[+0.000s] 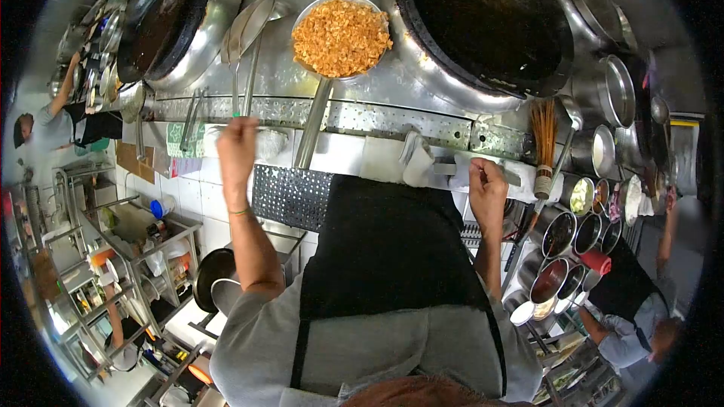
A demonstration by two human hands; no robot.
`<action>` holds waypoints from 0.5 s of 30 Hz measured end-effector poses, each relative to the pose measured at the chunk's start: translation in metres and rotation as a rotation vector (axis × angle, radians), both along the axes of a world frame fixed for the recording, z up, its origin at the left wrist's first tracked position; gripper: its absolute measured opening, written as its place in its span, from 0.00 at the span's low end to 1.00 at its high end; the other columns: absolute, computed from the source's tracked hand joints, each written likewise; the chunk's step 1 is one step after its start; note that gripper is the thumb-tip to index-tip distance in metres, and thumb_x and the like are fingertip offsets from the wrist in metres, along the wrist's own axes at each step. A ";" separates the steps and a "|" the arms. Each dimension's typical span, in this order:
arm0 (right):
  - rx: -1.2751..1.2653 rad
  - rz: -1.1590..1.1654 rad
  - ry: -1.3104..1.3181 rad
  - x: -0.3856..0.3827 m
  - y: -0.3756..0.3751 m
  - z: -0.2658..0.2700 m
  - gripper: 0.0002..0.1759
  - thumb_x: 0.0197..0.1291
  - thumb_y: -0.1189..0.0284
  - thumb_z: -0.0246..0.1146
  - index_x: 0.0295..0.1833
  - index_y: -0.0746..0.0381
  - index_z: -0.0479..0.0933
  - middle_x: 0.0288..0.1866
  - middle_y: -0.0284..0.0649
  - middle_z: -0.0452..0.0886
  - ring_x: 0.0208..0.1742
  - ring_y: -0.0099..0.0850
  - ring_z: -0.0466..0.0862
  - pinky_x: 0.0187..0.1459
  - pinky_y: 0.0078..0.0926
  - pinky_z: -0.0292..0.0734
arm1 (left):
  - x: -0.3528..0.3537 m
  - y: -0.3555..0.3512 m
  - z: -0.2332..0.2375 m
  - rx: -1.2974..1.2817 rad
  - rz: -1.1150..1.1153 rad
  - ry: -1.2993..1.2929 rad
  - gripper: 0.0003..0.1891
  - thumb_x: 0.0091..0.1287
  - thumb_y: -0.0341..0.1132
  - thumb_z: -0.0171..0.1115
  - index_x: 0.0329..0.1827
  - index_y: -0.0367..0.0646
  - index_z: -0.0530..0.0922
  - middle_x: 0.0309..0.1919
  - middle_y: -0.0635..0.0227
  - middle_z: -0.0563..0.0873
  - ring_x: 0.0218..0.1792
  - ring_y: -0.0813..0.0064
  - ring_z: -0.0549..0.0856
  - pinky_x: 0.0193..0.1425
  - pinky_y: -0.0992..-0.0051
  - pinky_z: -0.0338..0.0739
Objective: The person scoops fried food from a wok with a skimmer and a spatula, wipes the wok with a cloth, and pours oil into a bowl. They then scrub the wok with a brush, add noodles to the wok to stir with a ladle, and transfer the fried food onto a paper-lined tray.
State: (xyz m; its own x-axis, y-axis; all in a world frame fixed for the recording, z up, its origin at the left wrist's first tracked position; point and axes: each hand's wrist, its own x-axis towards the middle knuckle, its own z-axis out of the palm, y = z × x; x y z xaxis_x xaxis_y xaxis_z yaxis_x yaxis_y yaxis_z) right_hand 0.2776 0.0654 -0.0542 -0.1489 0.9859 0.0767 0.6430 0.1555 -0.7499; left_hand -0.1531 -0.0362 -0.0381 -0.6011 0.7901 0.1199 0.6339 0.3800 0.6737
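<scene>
My left hand (237,152) is closed at the counter's front edge, just below the handles of a ladle and a strainer (255,26); whether it holds anything is hidden. My right hand (489,181) is closed too, beside the white cloths (416,160) on the rail, and its contents cannot be made out. Between and beyond my hands, a long-handled round strainer (321,98) holds a heap of orange-brown fried bits (341,36). A bamboo brush (544,139) lies to the right of my right hand.
Large dark woks (483,19) (162,26) stand at both sides of the steel counter (279,79). Metal pots (556,234) of ingredients crowd the right. Co-workers (633,324) (56,124) are at the right and far left. A wire shelf (139,237) stands lower left.
</scene>
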 end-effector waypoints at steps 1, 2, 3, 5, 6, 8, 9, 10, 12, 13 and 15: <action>-0.033 0.004 0.016 0.000 -0.001 0.003 0.07 0.62 0.75 0.61 0.41 0.70 0.79 0.30 0.44 0.80 0.27 0.28 0.77 0.31 0.25 0.73 | 0.012 0.005 -0.013 -0.062 -0.045 -0.026 0.11 0.65 0.35 0.61 0.40 0.35 0.82 0.25 0.52 0.85 0.27 0.70 0.84 0.32 0.70 0.76; -0.039 0.004 0.024 0.002 -0.002 0.003 0.07 0.62 0.75 0.61 0.41 0.70 0.79 0.30 0.44 0.80 0.27 0.28 0.77 0.31 0.25 0.73 | 0.019 0.007 -0.031 -0.110 -0.117 0.030 0.12 0.65 0.37 0.61 0.39 0.34 0.82 0.23 0.53 0.84 0.27 0.69 0.85 0.31 0.70 0.76; -0.012 0.027 0.033 0.007 -0.002 0.003 0.07 0.62 0.76 0.61 0.41 0.69 0.79 0.30 0.44 0.80 0.27 0.28 0.77 0.31 0.25 0.73 | 0.030 0.008 -0.051 -0.118 -0.142 -0.010 0.16 0.65 0.41 0.62 0.43 0.33 0.81 0.24 0.52 0.84 0.26 0.66 0.85 0.30 0.69 0.76; 0.012 0.042 0.045 0.022 -0.004 0.002 0.07 0.62 0.76 0.61 0.41 0.69 0.79 0.30 0.44 0.80 0.26 0.28 0.77 0.31 0.25 0.73 | 0.061 0.010 -0.067 -0.192 -0.116 -0.124 0.27 0.64 0.45 0.64 0.55 0.28 0.73 0.29 0.42 0.83 0.30 0.51 0.86 0.33 0.65 0.78; -0.001 0.021 0.028 0.033 -0.006 0.000 0.06 0.61 0.77 0.61 0.41 0.69 0.79 0.31 0.45 0.81 0.26 0.30 0.79 0.30 0.26 0.74 | 0.070 0.012 -0.077 -0.319 -0.134 -0.142 0.27 0.66 0.44 0.62 0.57 0.27 0.71 0.31 0.37 0.82 0.35 0.42 0.85 0.36 0.59 0.78; 0.002 -0.023 -0.008 0.052 -0.009 0.000 0.05 0.60 0.78 0.61 0.41 0.69 0.79 0.33 0.47 0.81 0.26 0.32 0.80 0.29 0.26 0.75 | 0.098 0.010 -0.085 -0.251 -0.111 -0.033 0.26 0.68 0.43 0.58 0.59 0.28 0.69 0.33 0.35 0.82 0.39 0.37 0.82 0.39 0.53 0.77; -0.001 -0.037 -0.002 0.062 -0.010 -0.002 0.05 0.60 0.78 0.61 0.41 0.69 0.79 0.33 0.47 0.81 0.26 0.32 0.80 0.29 0.26 0.75 | 0.109 0.012 -0.080 -0.237 -0.106 -0.067 0.26 0.68 0.43 0.57 0.59 0.28 0.69 0.34 0.34 0.81 0.40 0.36 0.81 0.40 0.53 0.77; -0.001 -0.070 0.001 0.073 -0.011 -0.006 0.05 0.60 0.78 0.61 0.41 0.69 0.79 0.33 0.47 0.81 0.25 0.32 0.80 0.29 0.27 0.75 | 0.113 0.014 -0.079 -0.240 -0.118 -0.059 0.26 0.68 0.43 0.57 0.59 0.28 0.69 0.34 0.34 0.81 0.40 0.36 0.81 0.40 0.53 0.77; -0.001 -0.127 0.023 0.091 -0.014 -0.012 0.06 0.60 0.78 0.61 0.41 0.68 0.79 0.33 0.47 0.81 0.26 0.32 0.80 0.30 0.27 0.75 | 0.119 0.013 -0.081 -0.275 -0.048 -0.086 0.26 0.68 0.43 0.57 0.59 0.28 0.69 0.35 0.35 0.82 0.42 0.37 0.82 0.41 0.54 0.77; -0.009 -0.137 0.028 0.098 -0.013 -0.014 0.06 0.60 0.78 0.61 0.41 0.68 0.79 0.33 0.47 0.81 0.26 0.32 0.80 0.30 0.27 0.75 | 0.116 0.014 -0.082 -0.307 -0.028 -0.133 0.26 0.69 0.43 0.57 0.59 0.28 0.69 0.36 0.35 0.82 0.43 0.39 0.82 0.42 0.55 0.78; 0.052 -0.111 -0.006 0.111 -0.013 -0.014 0.06 0.61 0.78 0.61 0.41 0.69 0.79 0.32 0.47 0.81 0.26 0.33 0.80 0.30 0.28 0.75 | 0.114 0.013 -0.078 -0.344 -0.013 -0.023 0.27 0.68 0.43 0.58 0.60 0.28 0.69 0.43 0.33 0.80 0.46 0.38 0.82 0.46 0.55 0.77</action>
